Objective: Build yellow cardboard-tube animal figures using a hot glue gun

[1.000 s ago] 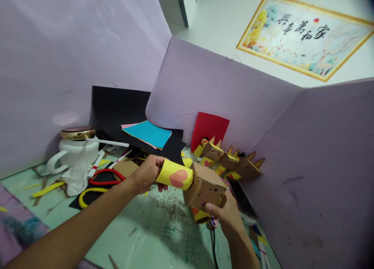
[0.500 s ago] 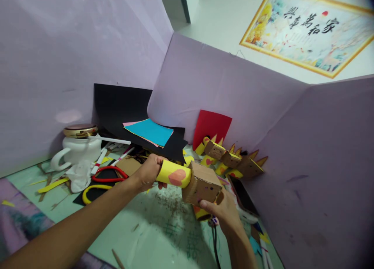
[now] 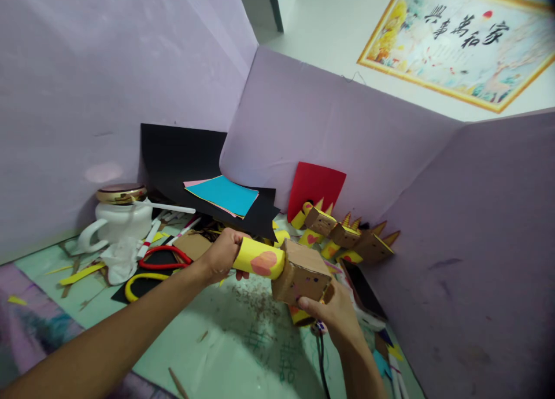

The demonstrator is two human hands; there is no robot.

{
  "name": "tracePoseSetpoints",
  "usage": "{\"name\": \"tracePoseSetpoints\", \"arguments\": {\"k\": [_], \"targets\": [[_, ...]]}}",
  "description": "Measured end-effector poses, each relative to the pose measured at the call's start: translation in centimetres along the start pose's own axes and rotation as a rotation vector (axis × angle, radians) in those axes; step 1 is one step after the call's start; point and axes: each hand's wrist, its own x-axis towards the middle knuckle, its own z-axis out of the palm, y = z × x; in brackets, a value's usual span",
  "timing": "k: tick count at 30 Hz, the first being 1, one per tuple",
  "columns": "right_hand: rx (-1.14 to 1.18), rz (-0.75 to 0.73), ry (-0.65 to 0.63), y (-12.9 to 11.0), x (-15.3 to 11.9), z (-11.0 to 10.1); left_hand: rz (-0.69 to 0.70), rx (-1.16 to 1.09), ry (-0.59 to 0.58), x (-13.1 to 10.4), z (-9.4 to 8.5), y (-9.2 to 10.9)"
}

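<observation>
My left hand (image 3: pixel 225 254) is closed round the far-left end of a yellow paper tube (image 3: pixel 260 261) with an orange-pink heart on it. The tube's other end meets a small brown cardboard box (image 3: pixel 301 274) with small drawn marks on its front. My right hand (image 3: pixel 332 309) grips the box from its right side, thumb on the lower front and the other fingers hidden behind. Tube and box are held tilted above the table as one piece. Just below the box shows another yellow tube (image 3: pixel 300 316), partly hidden.
Scissors with red and yellow handles (image 3: pixel 165 257), a white mug (image 3: pixel 124 220) and crumpled tissue (image 3: pixel 118 260) lie left. Blue paper (image 3: pixel 225 195) rests on black sheets. Several cardboard figures (image 3: pixel 347 234) stand back right, near a phone (image 3: pixel 363 289). A black cable (image 3: pixel 321 358) runs in front.
Both hands keep the same hold on the tube and box. The whole view has shifted very slightly; nothing else visibly differs.
</observation>
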Motion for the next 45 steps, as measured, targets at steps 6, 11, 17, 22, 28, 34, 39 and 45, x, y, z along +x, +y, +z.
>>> {"name": "tracePoseSetpoints", "arguments": {"k": [6,11,17,22,28,34,39,45], "targets": [[-0.011,-0.013,0.006,0.4,0.1,0.0,0.018,0.05,-0.019,-0.2,-0.1,0.4],[-0.011,0.011,-0.002,0.5,0.1,-0.1,0.021,0.1,-0.034,-0.3,-0.3,0.8],[0.021,0.026,-0.009,0.4,0.1,0.1,0.03,0.148,-0.052,-0.3,-0.5,1.0],[0.005,0.06,-0.022,0.4,0.1,0.0,0.038,0.19,-0.065,-0.3,-0.6,1.1],[0.035,0.063,-0.032,0.9,0.2,0.0,0.032,0.24,-0.046,-0.4,-0.6,1.6],[0.021,0.057,-0.011,1.0,0.1,0.1,0.017,0.244,-0.038,-0.4,-0.7,1.5],[-0.014,0.045,0.014,0.1,0.1,0.2,-0.03,0.121,-0.02,-0.1,-0.7,0.9],[-0.052,0.097,-0.018,-0.5,0.1,0.0,-0.056,0.044,-0.01,0.4,-0.7,-0.2]]}}
